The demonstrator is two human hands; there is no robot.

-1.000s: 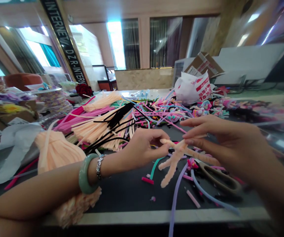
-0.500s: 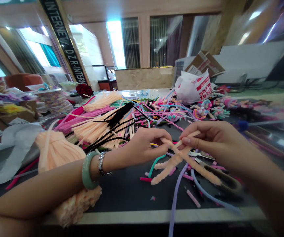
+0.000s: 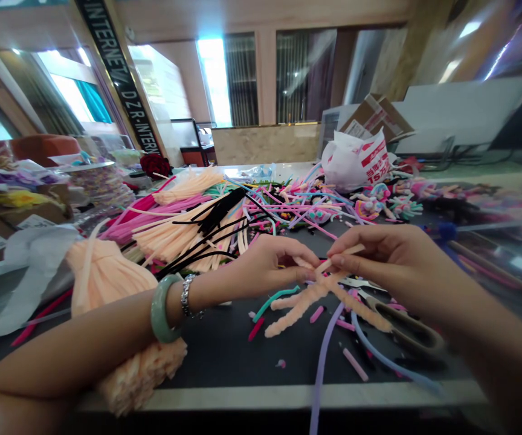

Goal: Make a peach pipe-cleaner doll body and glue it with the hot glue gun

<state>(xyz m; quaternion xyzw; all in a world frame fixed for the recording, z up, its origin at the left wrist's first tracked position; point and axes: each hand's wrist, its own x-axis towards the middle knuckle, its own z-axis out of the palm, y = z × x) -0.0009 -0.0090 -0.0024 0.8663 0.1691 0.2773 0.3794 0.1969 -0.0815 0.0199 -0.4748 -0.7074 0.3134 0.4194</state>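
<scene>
1. At the left of the frame, a peach bundle lies on the table, with my left forearm crossing over it.
2. At the centre, my left grip pinches the upper-left end of a peach figure, thumb against forefinger; the exact contact is partly hidden by my own fingers.
3. The figure sits between my two grips, just right of centre. Its long axis slants from the lower left, where two fuzzy limbs point, to the upper right, where a slim strand leaves the crossing; a third limb slopes to the lower right. The crossing lies just right of and below my left pinch, and just below and left of my right one, so neither grip looks clearly nearer.
4. A lavender stem runs below the crossing towards the bottom edge.
5. Right of centre, my right grip pinches the slim strand between thumb and forefinger, its tip poking out past them.
6. Further right and lower, scissors lie behind the third limb's tip.
</scene>
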